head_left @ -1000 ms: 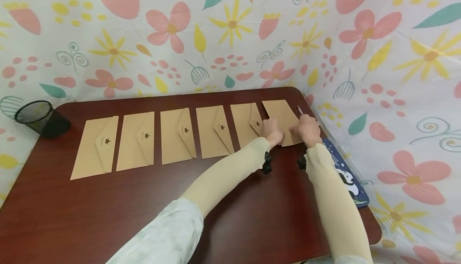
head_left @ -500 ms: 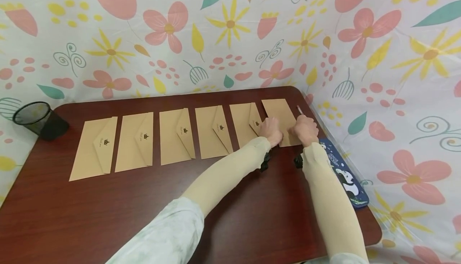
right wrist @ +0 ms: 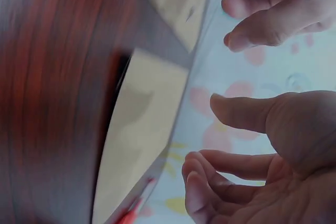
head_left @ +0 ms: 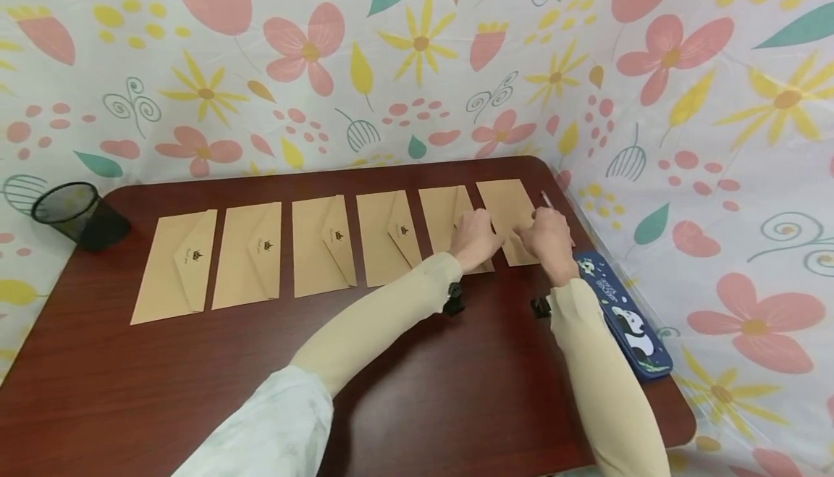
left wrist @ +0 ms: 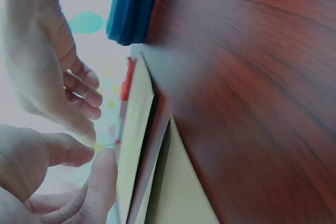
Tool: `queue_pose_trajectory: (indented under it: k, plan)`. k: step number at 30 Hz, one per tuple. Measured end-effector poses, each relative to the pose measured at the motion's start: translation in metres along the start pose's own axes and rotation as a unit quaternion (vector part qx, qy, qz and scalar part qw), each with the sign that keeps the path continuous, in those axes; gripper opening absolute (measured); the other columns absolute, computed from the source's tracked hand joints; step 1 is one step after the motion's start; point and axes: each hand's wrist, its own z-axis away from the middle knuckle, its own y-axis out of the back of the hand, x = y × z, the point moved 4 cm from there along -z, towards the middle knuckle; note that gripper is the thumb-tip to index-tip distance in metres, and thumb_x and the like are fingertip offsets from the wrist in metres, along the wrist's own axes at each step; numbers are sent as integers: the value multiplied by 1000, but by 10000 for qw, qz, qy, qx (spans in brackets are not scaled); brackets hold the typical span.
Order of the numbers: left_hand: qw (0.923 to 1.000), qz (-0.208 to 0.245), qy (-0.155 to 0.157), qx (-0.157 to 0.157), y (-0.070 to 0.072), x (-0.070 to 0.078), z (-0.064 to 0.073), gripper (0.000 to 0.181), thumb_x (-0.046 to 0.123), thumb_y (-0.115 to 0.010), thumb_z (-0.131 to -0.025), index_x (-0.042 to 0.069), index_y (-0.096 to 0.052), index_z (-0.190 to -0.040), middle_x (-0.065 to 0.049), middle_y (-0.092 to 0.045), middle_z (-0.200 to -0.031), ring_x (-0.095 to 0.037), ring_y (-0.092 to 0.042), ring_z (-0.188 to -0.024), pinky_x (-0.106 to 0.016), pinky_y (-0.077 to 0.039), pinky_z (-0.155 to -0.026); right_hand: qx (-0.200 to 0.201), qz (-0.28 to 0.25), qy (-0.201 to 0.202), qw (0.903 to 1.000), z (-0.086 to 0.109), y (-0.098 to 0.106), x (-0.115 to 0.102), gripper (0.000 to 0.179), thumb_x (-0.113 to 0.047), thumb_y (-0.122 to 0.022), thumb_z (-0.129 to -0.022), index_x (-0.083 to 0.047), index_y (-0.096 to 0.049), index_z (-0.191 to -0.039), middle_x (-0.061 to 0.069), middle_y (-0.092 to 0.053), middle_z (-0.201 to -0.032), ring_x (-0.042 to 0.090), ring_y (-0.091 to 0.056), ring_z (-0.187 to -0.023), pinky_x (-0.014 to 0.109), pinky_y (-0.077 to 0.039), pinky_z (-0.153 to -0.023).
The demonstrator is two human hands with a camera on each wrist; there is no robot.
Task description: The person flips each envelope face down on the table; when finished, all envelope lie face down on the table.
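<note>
My left hand (head_left: pixel 477 239) hovers over the fifth brown envelope (head_left: pixel 435 209), hiding part of its flap. In the left wrist view its thumb and fingers are loosely bent, with nothing between them. My right hand (head_left: pixel 549 244) is above the right edge of the rightmost envelope (head_left: pixel 504 202), which shows a plain side. The right wrist view shows its fingers (right wrist: pixel 197 187) relaxed and free of any object. A slim pen (right wrist: pixel 137 203), red and whitish, lies beside that envelope, partly covered by the right hand in the head view.
Several more envelopes (head_left: pixel 319 245) with crown-marked flaps lie in a row to the left. A black mesh pen cup (head_left: pixel 81 216) stands at the table's left edge. On the right edge lies a blue panda pencil case (head_left: pixel 625 318). Patterned cloth (head_left: pixel 417 86) surrounds the brown table (head_left: pixel 417 404).
My left hand has moved left, from the rightmost envelope to above the fifth. The right hand has come slightly off the rightmost envelope, and more of the pen now shows.
</note>
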Motion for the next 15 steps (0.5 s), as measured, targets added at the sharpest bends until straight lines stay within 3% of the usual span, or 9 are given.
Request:
queue_pose_trajectory:
  k: [2,5,8,11,13,15]
  plan:
    - [9999,103,64,60,21,-2,17,27,24,-76,-98,8,-70,-78,-1,-65,-70,-13,-53,-59,-29,-47,-55,-29,-63,206,9998,9,-1,-12,63,-38,-75,-101,8,-64,-141,31,-71,-134,48,-69,-123,56,-60,-100]
    - [9987,463,197,72,50,-4,45,21,20,-75,-99,3,-71,-86,1,-60,-72,-9,-44,-58,-26,-40,-54,-238,-135,283,9992,21,-8,-26,61,-39,-75,-102,7,-65,-141,28,-73,-133,45,-69,-123,54,-60,-102]
    - [9978,615,237,77,68,-7,66,37,11,-72,-98,7,-49,-68,5,-32,-61,-8,-25,-51,-24,-24,-49,-485,8,365,9982,31,-18,-41,52,-31,-75,-102,9,-68,-135,30,-73,-130,46,-69,-120,56,-58,-101]
    - [9985,496,193,154,75,-17,75,54,8,-72,-96,17,-31,-62,8,-19,-59,-6,-17,-50,-23,-20,-46,-395,283,706,9963,18,-42,-37,35,-31,-76,-97,3,-78,-105,22,-78,-103,38,-72,-96,51,-60,-85]
    - [9986,432,229,181,78,-26,77,56,6,-72,-94,19,-30,-59,9,-20,-56,-6,-20,-48,-23,-22,-45,-347,394,915,9944,2,-63,-25,30,-32,-75,-93,-4,-75,-81,14,-72,-82,31,-65,-78,44,-54,-68]
    - [9994,212,215,179,76,-39,74,54,6,-69,-92,19,-30,-56,8,-21,-55,-7,-23,-48,-24,-25,-45,-330,487,972,9935,-13,-83,-12,31,-32,-75,-88,-10,-69,-68,9,-66,-74,27,-58,-70,40,-48,-60]
